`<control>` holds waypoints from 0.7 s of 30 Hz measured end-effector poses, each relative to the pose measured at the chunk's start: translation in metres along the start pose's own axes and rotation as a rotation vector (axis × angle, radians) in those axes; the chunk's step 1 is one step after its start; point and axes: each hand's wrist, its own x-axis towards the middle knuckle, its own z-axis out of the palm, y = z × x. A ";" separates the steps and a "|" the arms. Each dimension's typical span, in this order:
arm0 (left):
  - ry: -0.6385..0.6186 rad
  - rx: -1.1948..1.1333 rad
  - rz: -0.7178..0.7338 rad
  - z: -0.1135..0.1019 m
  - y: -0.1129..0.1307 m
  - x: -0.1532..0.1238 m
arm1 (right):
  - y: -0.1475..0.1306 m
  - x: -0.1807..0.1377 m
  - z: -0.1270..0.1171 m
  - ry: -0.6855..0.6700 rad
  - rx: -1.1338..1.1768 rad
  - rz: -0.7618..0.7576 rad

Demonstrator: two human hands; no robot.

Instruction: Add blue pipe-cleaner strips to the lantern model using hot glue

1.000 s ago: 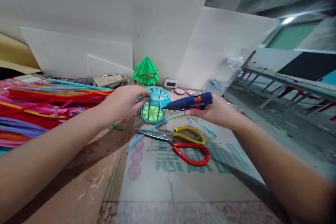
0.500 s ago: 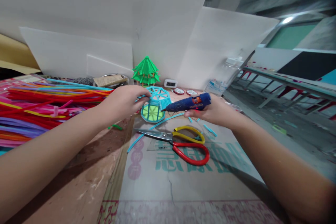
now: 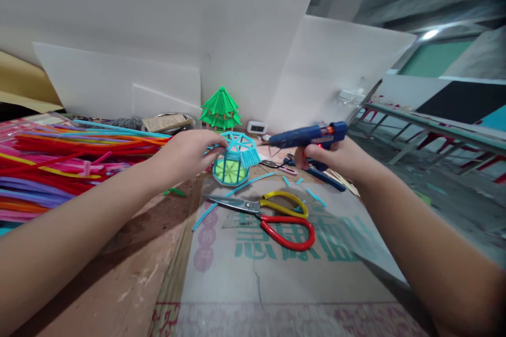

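Observation:
My left hand [image 3: 197, 151] pinches the upper left edge of a small blue pavilion model [image 3: 237, 155], whose open frame has a yellow-green floor. Its roof ribs are bare except at the right, where a strip of short light-blue pieces covers them. In my right hand [image 3: 336, 154] is a blue hot glue gun [image 3: 302, 137], wrapped by the fingers, a red light glowing on it. The nozzle points left, a short way right of the model and apart from it. Nearer me lie scissors [image 3: 256, 208] with one yellow and one red handle.
Bundles of coloured pipe cleaners [image 3: 87, 152] fill the left side. A green-roofed pavilion model [image 3: 221, 108] and a small digital clock [image 3: 256, 127] stand at the back. Blue-handled pliers [image 3: 326, 178] lie beneath my right hand. Cut blue pieces [image 3: 316, 198] are scattered on the printed board [image 3: 284, 284].
My right hand has drawn the glue gun up and to the right, off the model, uncovering the pliers. The roof's light-blue strip shows more fully. My left hand keeps its place.

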 end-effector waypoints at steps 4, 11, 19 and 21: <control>-0.001 -0.006 0.019 -0.001 -0.003 0.001 | 0.019 0.011 -0.013 0.244 0.097 0.016; 0.148 -0.075 0.084 -0.018 -0.005 0.004 | 0.064 0.067 -0.012 0.309 -0.145 0.226; 0.174 -0.111 -0.062 -0.025 0.002 0.001 | 0.103 0.108 0.027 0.096 -0.114 0.288; 0.170 -0.120 -0.069 -0.027 0.004 0.001 | 0.107 0.108 0.033 0.053 -0.106 0.312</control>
